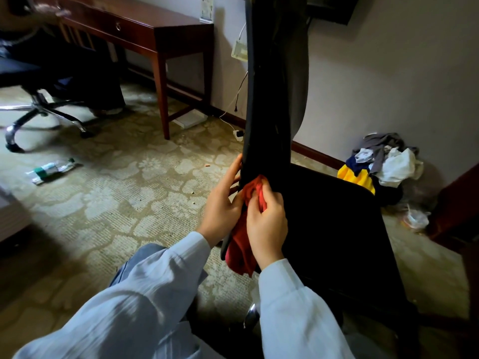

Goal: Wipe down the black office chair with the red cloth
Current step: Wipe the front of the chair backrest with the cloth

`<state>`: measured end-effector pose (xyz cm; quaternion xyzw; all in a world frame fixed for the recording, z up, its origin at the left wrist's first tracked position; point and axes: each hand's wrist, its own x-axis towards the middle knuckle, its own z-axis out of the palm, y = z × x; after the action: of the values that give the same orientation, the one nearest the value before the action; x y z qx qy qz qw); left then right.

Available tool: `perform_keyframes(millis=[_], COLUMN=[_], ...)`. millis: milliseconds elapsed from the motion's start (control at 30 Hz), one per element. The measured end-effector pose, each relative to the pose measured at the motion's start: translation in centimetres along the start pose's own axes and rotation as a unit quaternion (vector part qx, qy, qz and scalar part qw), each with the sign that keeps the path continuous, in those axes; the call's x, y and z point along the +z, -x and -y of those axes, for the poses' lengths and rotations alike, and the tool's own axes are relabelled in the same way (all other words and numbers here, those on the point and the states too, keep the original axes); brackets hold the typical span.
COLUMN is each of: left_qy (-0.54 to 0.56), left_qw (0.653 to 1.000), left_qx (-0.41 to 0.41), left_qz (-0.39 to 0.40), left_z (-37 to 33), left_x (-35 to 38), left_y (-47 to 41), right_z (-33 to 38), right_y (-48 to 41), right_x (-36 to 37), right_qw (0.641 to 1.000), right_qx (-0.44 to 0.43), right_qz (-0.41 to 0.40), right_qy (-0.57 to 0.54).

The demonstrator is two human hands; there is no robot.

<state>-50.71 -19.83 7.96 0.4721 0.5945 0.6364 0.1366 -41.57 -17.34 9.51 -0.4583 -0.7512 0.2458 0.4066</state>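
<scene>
A person's right hand (267, 226) curls tightly round a bunched red cloth (239, 247), pressing it to the lower edge of the black office chair (337, 229) backrest, just above the seat. The left hand (221, 203) lies with fingers nearly straight against the backrest's left edge, holding nothing. A loose tail of cloth hangs below the fist and could catch between backrest and seat, and a hard push might swivel the chair away from the steadying hand

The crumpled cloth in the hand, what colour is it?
A red crumpled cloth; head view.
</scene>
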Motion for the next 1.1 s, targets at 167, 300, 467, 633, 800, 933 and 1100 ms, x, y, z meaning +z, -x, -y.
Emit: perform_keyframes(millis=[167, 300, 467, 633, 800, 933, 1100], left_qy=[0.002, -0.007, 0.002, 0.026, 0.06, 0.037, 0.067], left_qw=[1.0, 1.0, 1.0, 1.0, 0.997, 0.998, 0.994], left_qx=[-0.001, -0.003, 0.0, 0.002, -0.034, -0.043, -0.077], left_qz=[0.004, 0.0, 0.009, 0.01, 0.019, 0.028, 0.047], left_z=[0.0, -0.2, 0.2, 0.9, 1.9, 3.5, 5.3], left_x=[0.0, 0.2, 0.2, 0.9, 1.1, 1.2, 1.2], left_y=[-0.1, 0.1, 0.2, 0.6, 1.3, 1.7, 2.8], right_z=[-1.7, -3.5, -4.8, -3.1, -2.4, -3.8, -7.8], right_y=[0.8, 1.2, 2.4, 1.2, -0.5, 0.1, 0.7], right_x=[0.2, 0.6, -0.2, -0.6, 0.3, 0.8, 0.7], right_qw=[0.993, 0.973, 0.992, 0.988, 0.984, 0.983, 0.939], right_qx=[0.066, 0.106, 0.057, -0.114, -0.148, -0.146, -0.215], right_qz=[0.098, 0.174, 0.102, -0.105, -0.065, -0.033, 0.072], right_qy=[0.026, 0.107, 0.05, 0.003, 0.07, 0.103, 0.258])
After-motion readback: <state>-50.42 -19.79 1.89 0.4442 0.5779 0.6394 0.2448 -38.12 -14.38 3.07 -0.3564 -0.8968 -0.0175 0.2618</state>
